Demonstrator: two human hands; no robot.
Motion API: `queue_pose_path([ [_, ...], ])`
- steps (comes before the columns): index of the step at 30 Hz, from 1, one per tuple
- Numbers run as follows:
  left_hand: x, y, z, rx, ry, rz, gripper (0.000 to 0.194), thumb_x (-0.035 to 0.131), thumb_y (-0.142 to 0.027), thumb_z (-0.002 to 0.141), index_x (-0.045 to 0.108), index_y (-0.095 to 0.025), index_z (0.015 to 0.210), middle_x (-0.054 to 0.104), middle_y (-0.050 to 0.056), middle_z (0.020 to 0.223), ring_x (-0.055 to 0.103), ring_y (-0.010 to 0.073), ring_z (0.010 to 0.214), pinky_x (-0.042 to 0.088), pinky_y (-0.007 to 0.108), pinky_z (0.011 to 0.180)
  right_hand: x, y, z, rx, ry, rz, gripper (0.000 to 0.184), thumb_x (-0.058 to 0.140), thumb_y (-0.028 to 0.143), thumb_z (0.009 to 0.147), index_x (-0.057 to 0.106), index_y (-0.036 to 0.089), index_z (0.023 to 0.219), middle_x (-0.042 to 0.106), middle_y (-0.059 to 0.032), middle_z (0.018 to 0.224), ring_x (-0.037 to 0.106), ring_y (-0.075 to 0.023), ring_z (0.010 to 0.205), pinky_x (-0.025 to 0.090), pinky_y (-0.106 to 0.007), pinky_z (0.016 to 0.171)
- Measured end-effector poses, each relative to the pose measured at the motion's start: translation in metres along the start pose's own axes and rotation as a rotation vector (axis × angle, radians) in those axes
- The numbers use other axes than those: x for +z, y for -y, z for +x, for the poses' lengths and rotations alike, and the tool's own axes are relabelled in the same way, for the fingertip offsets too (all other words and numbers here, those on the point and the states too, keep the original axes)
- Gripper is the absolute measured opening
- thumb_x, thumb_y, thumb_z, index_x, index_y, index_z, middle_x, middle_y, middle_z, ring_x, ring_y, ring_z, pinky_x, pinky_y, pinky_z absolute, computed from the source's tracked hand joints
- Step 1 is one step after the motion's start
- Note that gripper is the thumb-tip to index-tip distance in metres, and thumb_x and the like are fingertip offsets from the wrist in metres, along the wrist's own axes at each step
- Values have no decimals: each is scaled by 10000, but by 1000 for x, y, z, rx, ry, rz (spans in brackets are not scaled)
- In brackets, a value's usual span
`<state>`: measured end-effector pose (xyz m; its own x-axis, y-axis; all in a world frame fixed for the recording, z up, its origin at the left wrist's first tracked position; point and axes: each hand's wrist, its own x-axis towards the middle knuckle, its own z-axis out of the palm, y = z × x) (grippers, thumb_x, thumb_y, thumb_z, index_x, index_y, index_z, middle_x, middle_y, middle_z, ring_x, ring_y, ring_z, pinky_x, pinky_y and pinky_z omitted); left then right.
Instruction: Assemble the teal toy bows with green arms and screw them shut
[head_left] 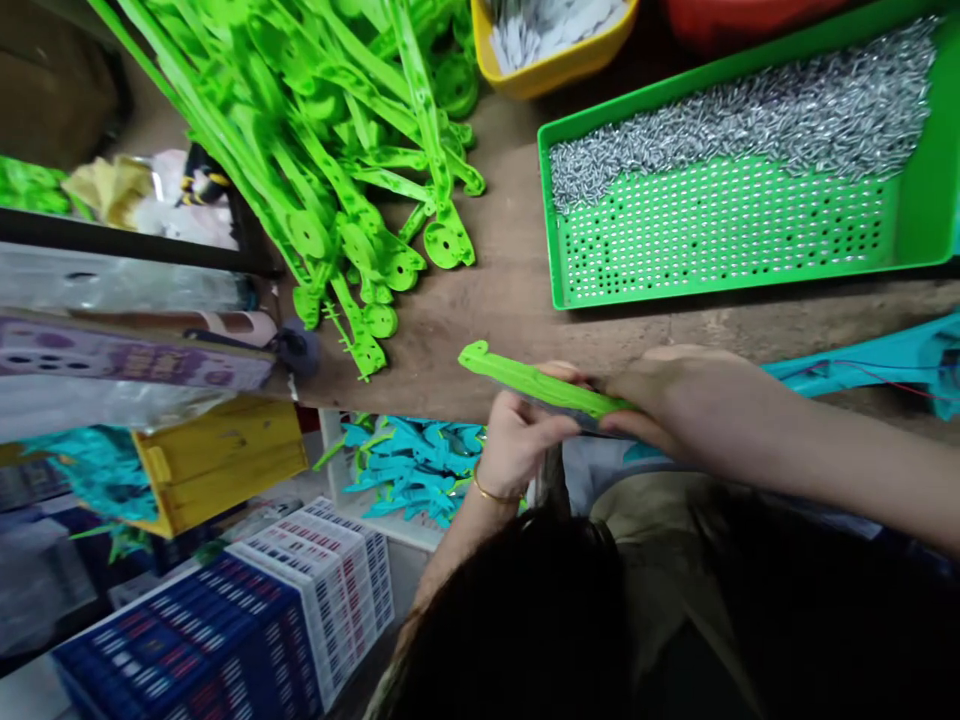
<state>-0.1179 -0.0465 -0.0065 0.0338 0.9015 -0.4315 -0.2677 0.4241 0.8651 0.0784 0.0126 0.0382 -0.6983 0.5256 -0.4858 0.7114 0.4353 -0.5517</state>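
A long lime-green plastic part (536, 382) is held between both hands, tilted down to the right over the table's near edge. My left hand (517, 435) pinches its middle, thumb on the near side, with a bracelet at the wrist. My right hand (660, 395) is closed round its right end and hides that end. A greyish strip shows along the part's underside; what it is cannot be made out. At the right, a turquoise plastic piece (862, 365) with thin wires lies on the table close to my right forearm.
A pile of lime-green plastic parts (352, 170) covers the table's back left. A green tray (720, 290) holds many small metal pins, some set in a perforated plate. A yellow bin (555, 75) stands behind. Below left are turquoise pieces (420, 465), a yellow crate (232, 465) and printed boxes (247, 600).
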Motion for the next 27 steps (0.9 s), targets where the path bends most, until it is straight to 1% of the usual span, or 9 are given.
queue_pose_path([
  [1,4,4,-3,1,46,46,376,911,-345,594,736,-222,904,692,37,966,664,178,894,552,287,823,1,-1,0,-23,-3,12,347,464,437,974,674,171,1050,705,-105,963,663,-274,915,439,-370,744],
  [3,9,8,-7,39,63,141,286,883,-307,645,751,-210,880,703,46,935,664,190,909,549,301,849,3,-4,0,-92,-4,73,301,483,384,971,677,169,1053,706,-101,974,661,-242,884,444,-358,748],
  [6,13,3,-10,108,27,254,197,856,-275,674,766,-207,835,720,52,867,672,193,850,563,298,787,5,-11,-4,-170,-38,200,236,523,323,944,676,185,1061,711,-81,1010,656,-195,864,441,-306,716],
  [12,21,-8,-15,196,-69,402,168,850,-219,640,769,-201,786,732,43,787,683,183,775,572,271,721,5,-12,-6,-173,-58,287,159,545,218,895,673,162,970,702,-74,956,630,-169,798,405,-271,664],
  [14,21,-7,-16,164,-97,397,172,855,-230,631,761,-194,771,730,38,785,684,183,768,573,271,721,3,-13,-4,-164,-44,287,154,544,224,898,677,170,957,701,-70,939,622,-167,795,399,-268,664],
  [17,18,-4,-12,47,-76,343,202,862,-254,639,754,-179,793,732,39,817,689,179,781,569,267,739,1,-15,-3,-159,-45,194,201,529,316,935,682,194,982,705,-68,937,621,-176,802,382,-278,655],
  [21,16,2,-7,-10,-124,154,324,911,-280,565,727,-181,813,726,15,854,686,167,802,560,257,766,4,-15,-8,11,-200,-119,381,385,402,994,676,167,923,713,-115,847,624,-214,776,296,-320,598],
  [23,22,8,-9,-41,-142,36,395,924,-321,537,710,-190,842,725,-2,826,684,157,758,564,259,747,6,-12,-11,86,-268,-195,480,270,414,1021,662,161,907,720,-129,823,628,-212,755,247,-330,579],
  [27,43,23,-22,-231,7,36,476,945,-312,484,696,-170,863,749,23,805,702,179,713,581,277,700,8,-7,-12,113,-331,-225,540,162,420,1034,633,157,1006,733,-131,856,647,-212,765,233,-315,569],
])
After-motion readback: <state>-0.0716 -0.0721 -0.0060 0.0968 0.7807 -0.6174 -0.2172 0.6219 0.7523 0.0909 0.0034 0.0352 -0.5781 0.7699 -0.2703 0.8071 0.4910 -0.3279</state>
